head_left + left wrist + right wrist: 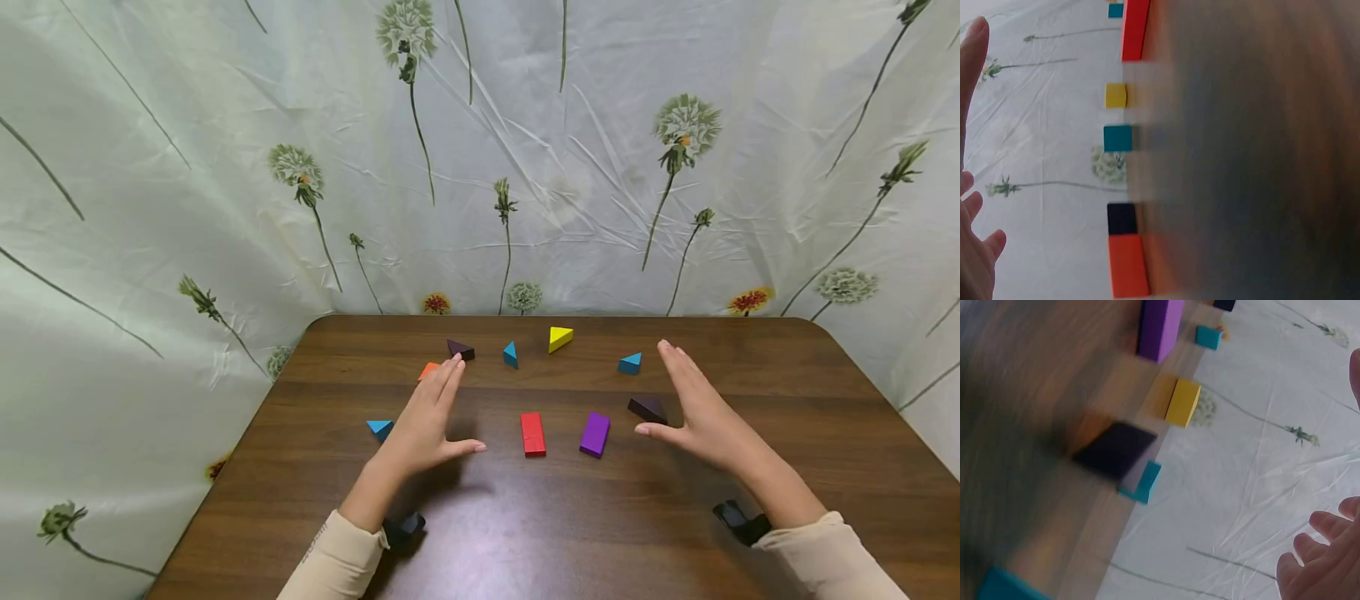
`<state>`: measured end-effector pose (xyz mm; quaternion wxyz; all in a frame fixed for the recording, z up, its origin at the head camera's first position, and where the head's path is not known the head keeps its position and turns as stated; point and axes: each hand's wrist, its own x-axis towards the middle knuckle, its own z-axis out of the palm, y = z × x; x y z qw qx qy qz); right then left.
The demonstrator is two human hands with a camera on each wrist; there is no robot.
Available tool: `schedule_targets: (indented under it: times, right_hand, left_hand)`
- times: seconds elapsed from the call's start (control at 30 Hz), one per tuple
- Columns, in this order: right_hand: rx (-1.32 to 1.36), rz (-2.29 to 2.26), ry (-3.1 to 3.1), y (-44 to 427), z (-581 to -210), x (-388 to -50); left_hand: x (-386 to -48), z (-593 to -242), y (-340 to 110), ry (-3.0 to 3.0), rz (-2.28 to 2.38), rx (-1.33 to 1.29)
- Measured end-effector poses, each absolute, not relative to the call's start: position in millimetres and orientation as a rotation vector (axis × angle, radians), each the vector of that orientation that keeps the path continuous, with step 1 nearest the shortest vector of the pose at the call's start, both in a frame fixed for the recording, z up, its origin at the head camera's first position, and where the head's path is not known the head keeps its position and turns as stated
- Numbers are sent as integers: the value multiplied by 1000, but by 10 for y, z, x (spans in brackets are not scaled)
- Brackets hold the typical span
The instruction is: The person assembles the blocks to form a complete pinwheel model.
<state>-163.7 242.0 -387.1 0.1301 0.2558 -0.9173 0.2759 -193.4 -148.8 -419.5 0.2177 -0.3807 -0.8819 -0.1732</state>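
My left hand point(422, 427) hovers above the table's left half, fingers extended and thumb apart, holding nothing. Near it are a blue triangular block point(380, 429), a partly hidden orange block point(428, 371) and a dark triangular block point(461, 350). Above the right half is my right hand point(708, 421), likewise spread and holding nothing, beside another dark block point(647, 409). Between the hands lie a red rectangular block point(533, 435) and a purple one point(595, 435). Farther back stand a yellow triangular block point(560, 338) and two blue ones point(511, 355). The right wrist view also catches a teal block point(1010, 586) at its lower left.
The brown wooden table point(525, 517) has rounded far corners. A pale curtain point(480, 150) printed with dandelions hangs just behind its far edge and along the left side. Dark bands point(742, 522) sit at both wrists, by the beige sleeves point(337, 558).
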Motion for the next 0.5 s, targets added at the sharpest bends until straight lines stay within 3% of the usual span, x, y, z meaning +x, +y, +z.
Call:
schedule_targets:
  times: [0.5]
  right_hand:
    - [646,1096,-2752,2127,-4117,-1557]
  left_hand:
    - [-1747,-4412,-1131,-2654,-844,-898]
